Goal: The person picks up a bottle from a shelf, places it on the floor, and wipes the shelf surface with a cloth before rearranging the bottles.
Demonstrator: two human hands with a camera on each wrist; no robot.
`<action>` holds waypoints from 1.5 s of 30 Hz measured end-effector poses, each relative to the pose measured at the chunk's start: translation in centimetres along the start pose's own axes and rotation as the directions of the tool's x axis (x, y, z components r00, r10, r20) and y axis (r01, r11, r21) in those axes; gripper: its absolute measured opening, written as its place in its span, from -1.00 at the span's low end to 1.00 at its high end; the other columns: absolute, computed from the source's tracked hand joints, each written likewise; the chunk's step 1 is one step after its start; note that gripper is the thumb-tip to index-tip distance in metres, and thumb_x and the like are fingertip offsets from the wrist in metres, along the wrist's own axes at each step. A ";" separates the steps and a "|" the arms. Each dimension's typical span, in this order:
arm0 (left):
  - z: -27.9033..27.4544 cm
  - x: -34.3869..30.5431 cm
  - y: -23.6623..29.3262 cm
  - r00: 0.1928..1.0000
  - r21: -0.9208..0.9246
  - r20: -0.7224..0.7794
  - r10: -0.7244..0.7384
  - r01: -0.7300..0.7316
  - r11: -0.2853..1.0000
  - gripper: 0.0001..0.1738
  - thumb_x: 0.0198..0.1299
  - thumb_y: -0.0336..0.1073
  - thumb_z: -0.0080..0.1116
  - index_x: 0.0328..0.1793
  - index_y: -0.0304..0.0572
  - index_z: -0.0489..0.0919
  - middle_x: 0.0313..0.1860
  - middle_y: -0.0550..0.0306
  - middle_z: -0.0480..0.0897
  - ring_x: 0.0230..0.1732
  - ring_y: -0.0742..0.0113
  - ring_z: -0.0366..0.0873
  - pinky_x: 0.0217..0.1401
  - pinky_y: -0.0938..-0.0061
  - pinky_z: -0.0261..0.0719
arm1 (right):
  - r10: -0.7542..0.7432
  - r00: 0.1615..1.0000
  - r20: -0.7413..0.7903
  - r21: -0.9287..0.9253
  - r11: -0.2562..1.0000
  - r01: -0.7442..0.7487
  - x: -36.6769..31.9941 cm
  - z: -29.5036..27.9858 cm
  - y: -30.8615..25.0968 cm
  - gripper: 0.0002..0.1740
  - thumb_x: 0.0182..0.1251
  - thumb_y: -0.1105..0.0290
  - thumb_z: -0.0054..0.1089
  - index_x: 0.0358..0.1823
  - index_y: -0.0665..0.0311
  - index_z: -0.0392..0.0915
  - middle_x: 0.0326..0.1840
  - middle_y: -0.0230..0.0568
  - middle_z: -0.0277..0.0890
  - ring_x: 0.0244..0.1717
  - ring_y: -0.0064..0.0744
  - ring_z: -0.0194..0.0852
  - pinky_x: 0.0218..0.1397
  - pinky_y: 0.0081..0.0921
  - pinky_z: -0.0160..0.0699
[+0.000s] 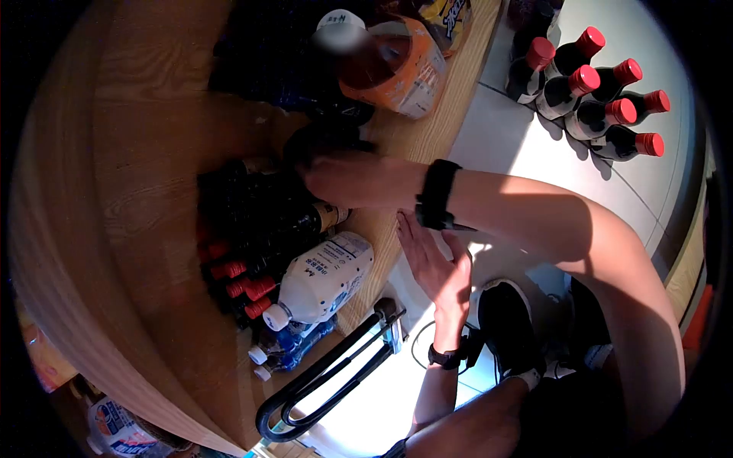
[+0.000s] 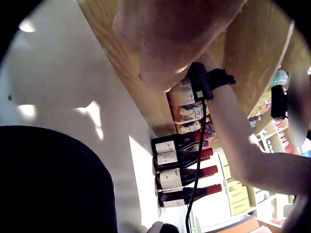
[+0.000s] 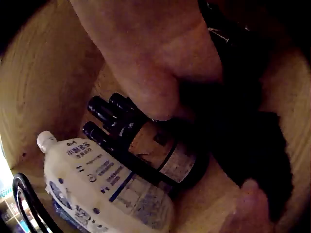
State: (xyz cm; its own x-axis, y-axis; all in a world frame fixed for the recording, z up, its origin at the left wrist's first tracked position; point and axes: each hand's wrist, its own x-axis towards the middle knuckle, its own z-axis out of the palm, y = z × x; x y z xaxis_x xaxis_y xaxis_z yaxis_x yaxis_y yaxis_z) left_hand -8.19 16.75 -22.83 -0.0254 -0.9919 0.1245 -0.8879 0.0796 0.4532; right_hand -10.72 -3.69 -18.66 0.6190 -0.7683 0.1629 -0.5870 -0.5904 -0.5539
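Note:
My right hand (image 1: 328, 177) reaches into a wooden cabinet shelf, close over dark bottles (image 3: 153, 143) lying on their sides. In the right wrist view, the right hand (image 3: 155, 63) borders a black object (image 3: 252, 155) in deep shadow; I cannot tell whether the fingers curl round it. The bottles' red caps (image 1: 229, 271) point toward the shelf's inner side. Beside them lies a large white plastic bottle (image 1: 328, 275) with printed text. My left hand (image 1: 439, 267), fingers extended, is just outside the shelf edge with nothing in it; the left wrist view shows it large at the top.
Several red-capped wine bottles (image 1: 584, 103) stand on the tiled floor. A big orange-labelled bottle (image 1: 397, 69) and a snack bag (image 1: 450, 23) occupy the shelf's other end. Clear blue bottles (image 1: 294, 343) lie beside the white one. A black U-shaped lock (image 1: 328, 374) juts past the shelf edge.

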 end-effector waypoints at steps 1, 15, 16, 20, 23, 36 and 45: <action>0.2 0.0 -0.1 1.000 0.062 -0.010 0.016 -0.016 0.998 -0.25 0.31 -0.41 0.16 0.63 -0.49 0.27 0.61 -0.49 0.29 0.65 -0.40 0.21 0.72 -0.10 0.16 | -0.049 0.999 0.008 0.060 0.997 0.048 0.9 0.6 0.3 -0.43 0.44 0.49 -0.05 0.44 0.61 0.36 0.17 0.47 0.60 0.42 0.30 0.45 0.57 0.04 0.36; -1.7 -5.2 0.7 0.945 -0.157 0.288 -0.153 0.205 0.966 -0.29 0.35 -0.35 0.14 0.60 -0.48 0.30 0.54 -0.47 0.37 0.58 -0.36 0.30 0.64 -0.03 0.26 | -0.059 0.997 0.052 -0.130 0.989 0.066 11.7 7.1 4.7 -0.42 0.50 0.43 -0.08 0.43 0.72 0.30 0.42 0.54 0.36 0.47 0.36 0.37 0.57 0.01 0.40; -1.2 -3.4 0.7 0.968 -0.133 0.223 -0.118 0.150 0.980 -0.29 0.35 -0.34 0.14 0.60 -0.47 0.30 0.54 -0.47 0.38 0.58 -0.36 0.30 0.63 -0.03 0.26 | -0.078 0.994 0.083 -0.127 0.988 0.088 11.7 7.3 4.6 -0.42 0.51 0.43 -0.08 0.43 0.72 0.30 0.42 0.55 0.35 0.47 0.36 0.38 0.56 0.00 0.43; 0.2 0.5 0.5 0.994 -0.075 0.110 -0.027 0.036 0.997 -0.30 0.37 -0.31 0.13 0.59 -0.46 0.31 0.52 -0.46 0.40 0.56 -0.35 0.32 0.60 -0.01 0.28 | -0.117 0.923 -0.365 -0.280 0.960 0.011 10.7 8.3 3.8 -0.43 0.49 0.46 -0.03 0.43 0.69 0.33 0.44 0.49 0.36 0.48 0.34 0.36 0.54 0.00 0.45; -0.4 -2.3 0.3 0.984 -0.111 0.167 -0.063 0.083 0.990 -0.31 0.38 -0.29 0.13 0.59 -0.45 0.32 0.50 -0.46 0.41 0.55 -0.34 0.33 0.58 -0.01 0.30 | 0.147 0.982 -0.120 0.097 0.986 -0.136 12.6 6.8 3.6 -0.45 0.47 0.51 0.02 0.45 0.56 0.37 0.44 0.39 0.39 0.48 0.29 0.33 0.55 0.01 0.41; -0.2 -0.3 0.0 0.988 -0.134 0.141 -0.065 0.084 0.987 -0.34 0.43 -0.21 0.12 0.57 -0.40 0.36 0.44 -0.45 0.47 0.50 -0.31 0.40 0.50 0.03 0.37 | 0.077 0.988 -0.137 0.121 0.991 -0.061 13.3 7.9 5.3 -0.68 0.56 0.46 0.04 0.18 0.37 0.66 0.33 0.09 0.53 0.32 0.03 0.47 0.40 -0.11 0.51; 0.2 0.9 -0.1 0.994 -0.115 0.111 -0.018 0.031 0.993 -0.36 0.46 -0.14 0.11 0.55 -0.36 0.38 0.39 -0.44 0.51 0.46 -0.29 0.44 0.44 0.06 0.41 | 0.210 0.976 -0.049 0.252 0.948 -0.192 9.9 3.9 3.7 -0.66 0.62 0.43 -0.02 0.21 0.30 0.68 0.36 0.00 0.58 0.26 -0.18 0.58 0.36 -0.25 0.57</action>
State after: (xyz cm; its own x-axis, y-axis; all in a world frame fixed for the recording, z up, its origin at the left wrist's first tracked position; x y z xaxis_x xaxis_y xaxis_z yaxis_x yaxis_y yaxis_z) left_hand -8.18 15.78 -22.97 -0.0601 -0.9980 0.0180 -0.8292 0.0600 0.5557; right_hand -4.75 -12.53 -22.26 0.4552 -0.8865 0.0828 -0.5437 -0.3504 -0.7626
